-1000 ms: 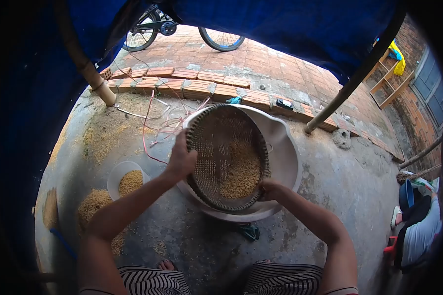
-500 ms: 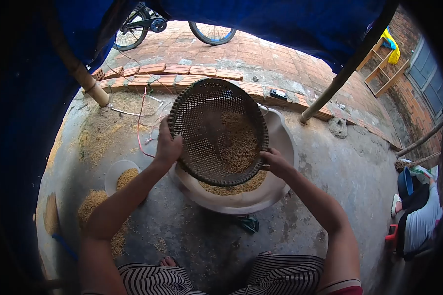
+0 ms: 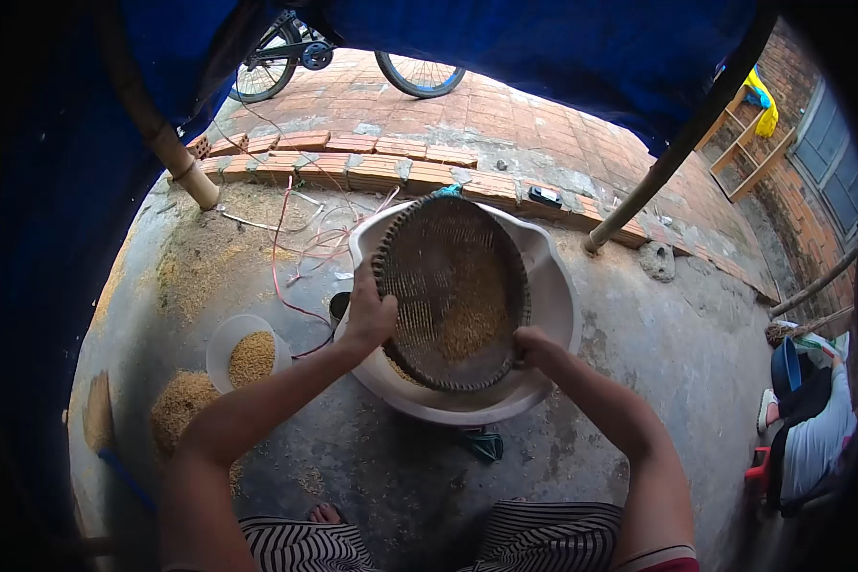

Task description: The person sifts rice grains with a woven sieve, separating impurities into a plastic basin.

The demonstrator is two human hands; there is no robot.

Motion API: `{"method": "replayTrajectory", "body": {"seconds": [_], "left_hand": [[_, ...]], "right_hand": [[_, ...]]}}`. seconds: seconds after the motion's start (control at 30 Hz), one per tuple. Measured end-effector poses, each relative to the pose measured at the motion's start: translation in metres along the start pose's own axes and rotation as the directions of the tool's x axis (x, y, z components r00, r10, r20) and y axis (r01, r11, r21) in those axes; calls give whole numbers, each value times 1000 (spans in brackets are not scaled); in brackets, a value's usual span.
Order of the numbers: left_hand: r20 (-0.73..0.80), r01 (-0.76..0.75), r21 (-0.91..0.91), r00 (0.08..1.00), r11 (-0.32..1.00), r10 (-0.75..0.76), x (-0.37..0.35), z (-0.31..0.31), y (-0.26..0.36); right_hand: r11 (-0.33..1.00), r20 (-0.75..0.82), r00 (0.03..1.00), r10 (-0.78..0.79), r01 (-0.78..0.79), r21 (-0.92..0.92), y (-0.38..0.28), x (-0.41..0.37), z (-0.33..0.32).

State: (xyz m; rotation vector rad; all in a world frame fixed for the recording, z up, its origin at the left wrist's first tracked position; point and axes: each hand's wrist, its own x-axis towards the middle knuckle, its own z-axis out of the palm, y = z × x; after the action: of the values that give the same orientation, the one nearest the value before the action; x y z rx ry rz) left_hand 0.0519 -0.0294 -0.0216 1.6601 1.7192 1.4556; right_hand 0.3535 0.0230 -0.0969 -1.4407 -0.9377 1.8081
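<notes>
Between my two hands is a round woven sieve (image 3: 419, 257) with a dark braided rim, tilted over a wide pale basin (image 3: 561, 286). Brownish grain (image 3: 475, 310) lies in the right half of its mesh, slightly blurred. My left hand (image 3: 368, 310) grips the rim on the left side. On the right, my right hand (image 3: 538, 349) is closed around the lower part of the rim. More grain shows in the basin below the sieve, though the sieve hides most of it.
A white tub (image 3: 221, 348) of grain and a grain pile (image 3: 176, 405) are at the left. Bamboo poles (image 3: 195, 181) hold a blue tarp. A low brick row (image 3: 381, 167) runs behind the basin, with a bicycle (image 3: 419, 76) beyond. Another person (image 3: 815, 439) sits at right.
The sieve and both hands have moved right and a little down. More of the basin's back rim shows, and the grain in the sieve has shifted.
</notes>
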Motion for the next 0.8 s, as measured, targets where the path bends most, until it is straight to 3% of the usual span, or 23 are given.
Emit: {"method": "replayTrajectory", "body": {"seconds": [0.03,0.07,0.1,0.13,0.17,0.2,0.23,0.3,0.33,0.37,0.43,0.5,0.53,0.57,0.63,0.67,0.7,0.77,0.8], "left_hand": [[3,-2,121,1000,993,2,-3,4,8],[47,85,-15,995,996,-84,1,-2,10],[111,188,-142,979,972,-173,7,-18,20],[178,227,-249,966,941,-186,15,-34,28],[145,173,-324,981,930,-132,21,-44,29],[161,188,-362,977,913,-138,27,-50,27],[169,200,-399,975,895,-142,31,-56,27],[97,176,-278,983,944,-155,29,-38,6],[23,121,-160,993,980,-119,19,-20,-8],[28,71,-96,997,993,-69,8,-8,-10],[-49,7,156,999,988,1,2,-3,-1],[114,215,-177,974,960,-197,14,-31,9],[104,127,-261,989,957,-103,20,-46,19],[161,196,-374,976,906,-144,26,-57,22],[173,247,-398,966,884,-192,38,-61,17],[118,206,-291,977,934,-179,35,-54,16],[58,165,-181,986,970,-157,29,-41,15],[32,44,-37,999,998,-43,4,-5,-3],[22,9,48,1000,999,-10,-4,-1,4]], "right_hand": [[989,106,987,120,-128,70,4,-2,0],[965,28,967,255,-256,49,11,-2,0],[959,16,961,275,-276,60,4,-16,9],[955,-13,956,293,-293,-51,-12,-28,19],[942,-37,955,293,-296,-160,-28,-30,24],[966,37,986,165,-154,-207,-37,-27,20],[968,41,986,160,-149,-203,-39,-28,18],[986,29,995,-97,100,-133,-50,-26,19],[983,-114,993,15,-35,-180,-38,-13,16],[982,-104,995,1,-20,-190,-29,-14,19],[948,-186,933,308,-317,-20,-18,-17,27],[937,-113,937,331,-341,-79,-17,-15,29],[927,-32,937,348,-349,-138,-20,-18,27],[928,-37,936,350,-351,-121,-28,-18,22],[996,140,990,3,9,-88,-52,-24,22],[995,46,999,-13,18,-97,-62,-35,27],[994,56,998,-24,30,-101,-59,-30,27],[898,-194,941,279,-327,-294,-30,-6,13],[899,-196,943,269,-319,-300,-7,11,3]]}}
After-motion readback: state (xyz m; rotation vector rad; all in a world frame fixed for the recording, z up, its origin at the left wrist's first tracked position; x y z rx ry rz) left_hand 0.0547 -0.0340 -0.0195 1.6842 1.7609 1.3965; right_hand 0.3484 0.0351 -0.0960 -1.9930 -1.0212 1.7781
